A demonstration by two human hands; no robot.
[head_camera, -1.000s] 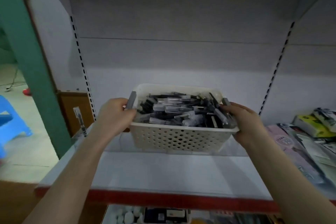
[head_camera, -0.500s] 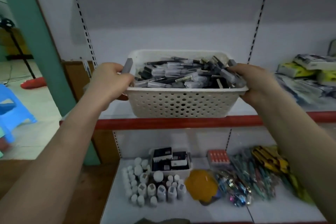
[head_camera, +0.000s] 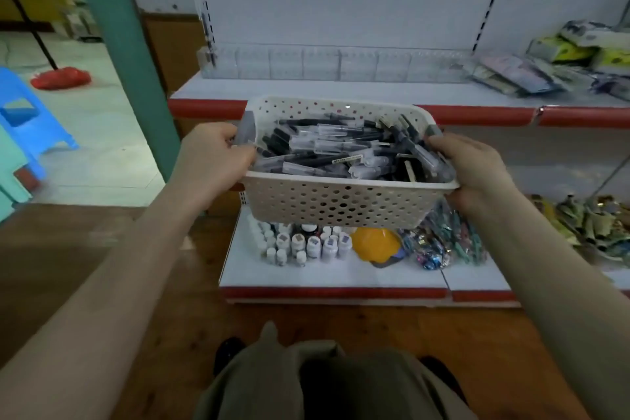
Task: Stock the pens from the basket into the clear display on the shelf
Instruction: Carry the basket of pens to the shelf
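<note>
Below the shelf's clear ribbed display (head_camera: 335, 64), left grip (head_camera: 213, 157) and right grip (head_camera: 472, 167) clasped the perforated cream plastic basket (head_camera: 341, 203), heaped with slim black pens (head_camera: 341, 153).

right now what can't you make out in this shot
- Head view: pens lower in the basket, buried under the top layer; no count.
- Clear display cells: too blurred to tell contents.
- Left hand and right hand fingertips, hidden by the basket sides.
- Bottle labels: too small.

Perforated matt plastic basket (head_camera: 344, 204); clear glossy plastic display (head_camera: 327, 63); brown wooden floor (head_camera: 443, 334).
</note>
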